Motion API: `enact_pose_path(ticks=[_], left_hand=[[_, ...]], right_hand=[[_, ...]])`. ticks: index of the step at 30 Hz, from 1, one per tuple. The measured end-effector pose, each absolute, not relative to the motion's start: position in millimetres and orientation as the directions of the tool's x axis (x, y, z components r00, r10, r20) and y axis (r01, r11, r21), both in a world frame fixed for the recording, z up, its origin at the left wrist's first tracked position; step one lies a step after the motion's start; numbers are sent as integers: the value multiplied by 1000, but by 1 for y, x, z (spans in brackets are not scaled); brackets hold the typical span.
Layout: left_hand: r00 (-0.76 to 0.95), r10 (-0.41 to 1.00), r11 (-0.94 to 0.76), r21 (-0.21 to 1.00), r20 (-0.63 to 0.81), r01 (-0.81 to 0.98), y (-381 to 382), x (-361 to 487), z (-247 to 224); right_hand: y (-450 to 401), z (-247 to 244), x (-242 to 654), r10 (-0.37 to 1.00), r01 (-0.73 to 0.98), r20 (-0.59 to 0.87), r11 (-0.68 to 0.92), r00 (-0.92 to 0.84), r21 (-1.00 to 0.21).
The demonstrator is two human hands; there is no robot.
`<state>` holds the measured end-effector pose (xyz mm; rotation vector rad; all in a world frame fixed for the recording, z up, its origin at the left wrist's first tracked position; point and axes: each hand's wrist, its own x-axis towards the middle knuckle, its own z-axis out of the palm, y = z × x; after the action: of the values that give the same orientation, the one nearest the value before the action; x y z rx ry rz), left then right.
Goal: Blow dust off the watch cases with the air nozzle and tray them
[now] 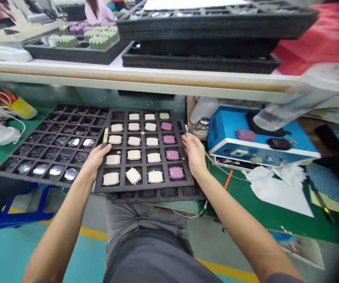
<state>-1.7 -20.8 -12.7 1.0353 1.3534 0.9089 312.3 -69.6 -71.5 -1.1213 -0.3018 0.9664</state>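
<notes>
A black foam tray [142,188] with square pockets lies between my two hands. Most pockets hold cream watch cases [134,154]; the right column has several purple ones [173,155] and one green one [164,116] at the far end. One near cream case sits turned in its pocket, and the far-left pocket is empty. My left hand [97,157] grips the left edge, thumb on top and fingers mostly hidden. Against the right edge, my right hand [195,153] is closed along the side. Beneath shows another foam tray [163,193], slightly offset to the right.
Left stands a foam tray [60,179] of dark glossy watch parts. To the right are a blue box-shaped device [226,133], a clear plastic cup [290,102], a glass jar [200,127] and white paper [281,194]. Above, a shelf [157,80] bears stacked foam trays. A person sits beyond.
</notes>
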Motion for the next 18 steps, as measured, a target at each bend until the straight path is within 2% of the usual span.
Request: enact_pose_path(ticks=[4, 8, 15, 18], left_hand=[[136, 948, 308, 936, -287, -172, -21, -3, 11], [115, 952, 304, 923, -284, -237, -49, -26, 28], [-177, 853, 446, 863, -490, -238, -130, -93, 24], [-160, 784, 536, 784, -600, -312, -153, -103, 10]], right_hand=[[-73, -60, 313, 809, -587, -298, 71, 507, -806], [-87, -46, 295, 823, -641, -319, 71, 471, -764], [-139, -46, 217, 906, -711, -206, 134, 370, -690], [-154, -57, 219, 906, -641, -219, 72, 362, -764]])
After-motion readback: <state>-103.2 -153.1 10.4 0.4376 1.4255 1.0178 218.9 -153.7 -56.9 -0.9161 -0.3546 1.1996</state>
